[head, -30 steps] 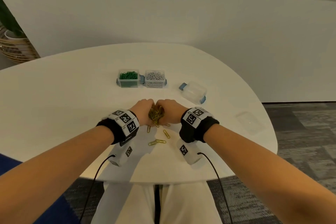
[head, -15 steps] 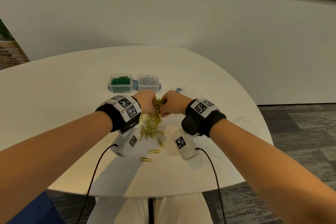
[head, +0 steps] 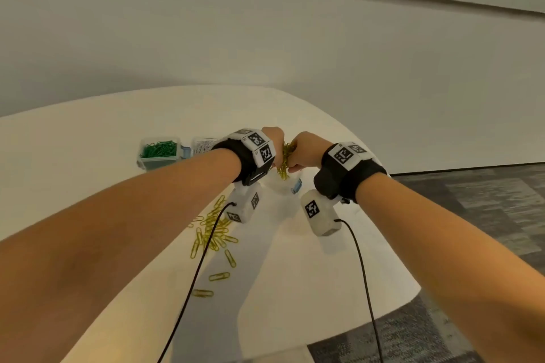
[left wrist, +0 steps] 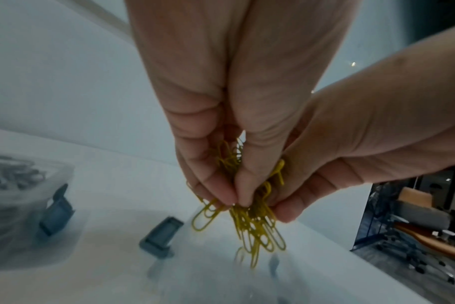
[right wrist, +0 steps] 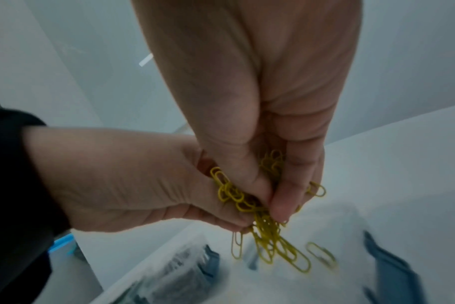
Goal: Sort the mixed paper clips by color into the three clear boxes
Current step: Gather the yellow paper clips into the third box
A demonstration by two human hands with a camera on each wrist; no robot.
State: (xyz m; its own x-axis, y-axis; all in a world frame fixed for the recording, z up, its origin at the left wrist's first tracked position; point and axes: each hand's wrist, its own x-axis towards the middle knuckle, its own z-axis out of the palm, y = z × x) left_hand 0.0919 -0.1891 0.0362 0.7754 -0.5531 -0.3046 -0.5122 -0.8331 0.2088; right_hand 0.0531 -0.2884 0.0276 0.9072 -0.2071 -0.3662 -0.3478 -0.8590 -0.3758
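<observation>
Both hands grip one clump of yellow paper clips (head: 284, 160) between them, raised above the table. My left hand (head: 277, 150) pinches it from the left and my right hand (head: 295, 160) from the right. In the left wrist view the left hand's (left wrist: 234, 197) fingertips squeeze the clump (left wrist: 255, 226), which dangles over an open clear box with a blue latch (left wrist: 161, 236). The right wrist view shows the right hand (right wrist: 273, 205) on the clips (right wrist: 270, 232), with one loose clip (right wrist: 321, 255) just below over the clear box (right wrist: 338, 273).
A box of green clips (head: 159, 152) and a box of silver clips (head: 203, 146) stand side by side at the left. Several yellow clips (head: 215, 230) lie scattered on the white table (head: 88, 156) under my left forearm. The table's edge runs close on the right.
Both hands lifted the yellow clump off the table and carried it forward and right, over the third box. Several clips fell out and now lie spread on the table.
</observation>
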